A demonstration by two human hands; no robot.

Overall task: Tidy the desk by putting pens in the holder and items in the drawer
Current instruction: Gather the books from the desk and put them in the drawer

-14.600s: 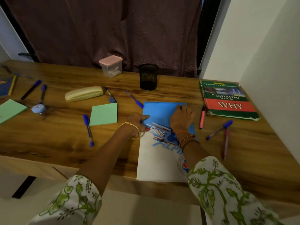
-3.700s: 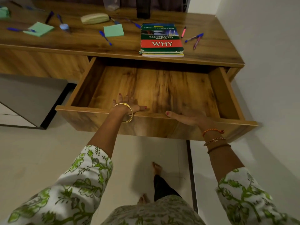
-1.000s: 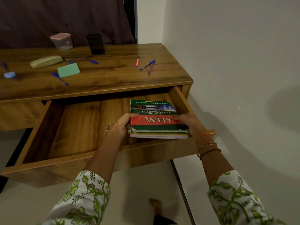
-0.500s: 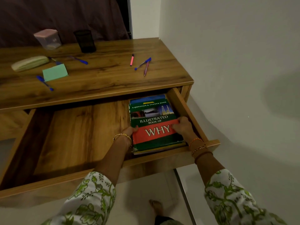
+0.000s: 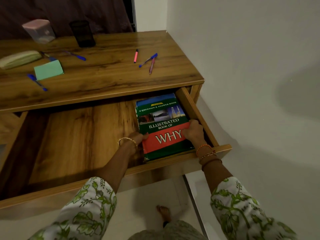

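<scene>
Green and red, the book (image 5: 164,129) lies in the drawer's (image 5: 194,111) right corner, left hand (image 5: 136,136) and right hand (image 5: 193,130) gripping its sides; fingers could get pinched against the drawer wall while letting go.

Dim warm indoor light; soft shadow on right wall (image 5: 294,94); wide-angle edge bending; mild blur.

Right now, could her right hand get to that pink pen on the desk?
Probably yes. The right hand grips the book in the drawer, but the pink pen lies uncovered on the desktop, nothing blocking it.
</scene>
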